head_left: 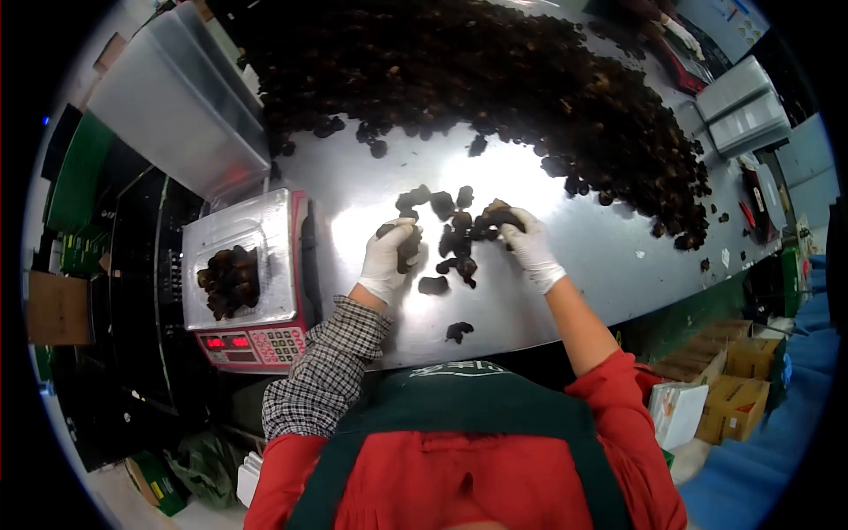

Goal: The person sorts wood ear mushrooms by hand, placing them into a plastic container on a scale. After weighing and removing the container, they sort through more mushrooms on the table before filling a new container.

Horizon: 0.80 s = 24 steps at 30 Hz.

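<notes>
On the steel table (pixel 609 252) by a scale (pixel 256 343), left hand (pixel 387 263) and right hand (pixel 530 247) grips pinch dark pieces (pixel 456 238).

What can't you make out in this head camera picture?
All in the head view:
- Scale display: red digits too small, blurred.
- Left hand, right hand: number of dark pieces gripped, hidden by gloved fingers.
- Pile: far side cut by top edge.

Two gloved hands are working on a steel desk (pixel 565 238) below a large dark heap (pixel 495 79). The left hand (pixel 389 256) and right hand (pixel 528 240) are each gripping dark pieces (pixel 455 238). A scale (pixel 243 283) is sitting left of them, carrying more.
</notes>
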### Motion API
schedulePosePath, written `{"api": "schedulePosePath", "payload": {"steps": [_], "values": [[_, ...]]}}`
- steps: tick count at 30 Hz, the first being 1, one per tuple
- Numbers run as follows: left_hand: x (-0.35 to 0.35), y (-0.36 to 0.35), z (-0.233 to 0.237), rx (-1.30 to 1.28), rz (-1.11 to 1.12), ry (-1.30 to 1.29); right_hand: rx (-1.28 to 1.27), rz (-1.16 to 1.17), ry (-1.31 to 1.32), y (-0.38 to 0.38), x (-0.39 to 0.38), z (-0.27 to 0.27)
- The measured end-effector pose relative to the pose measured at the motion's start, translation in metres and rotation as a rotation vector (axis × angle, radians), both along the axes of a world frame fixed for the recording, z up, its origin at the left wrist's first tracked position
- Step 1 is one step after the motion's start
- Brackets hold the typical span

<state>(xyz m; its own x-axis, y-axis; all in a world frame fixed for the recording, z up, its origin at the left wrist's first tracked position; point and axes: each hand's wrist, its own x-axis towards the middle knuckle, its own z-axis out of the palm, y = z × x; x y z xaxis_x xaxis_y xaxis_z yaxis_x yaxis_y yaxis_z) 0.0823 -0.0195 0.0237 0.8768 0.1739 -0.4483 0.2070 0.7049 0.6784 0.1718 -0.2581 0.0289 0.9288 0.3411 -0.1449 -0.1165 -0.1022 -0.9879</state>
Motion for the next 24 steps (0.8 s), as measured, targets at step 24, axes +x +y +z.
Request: {"api": "schedulePosePath", "payload": {"steps": [24], "values": [[-0.161,0.228,0.099,0.887,0.463,-0.188,-0.176,0.644,-0.846,0.342,-0.151,0.096]]}}
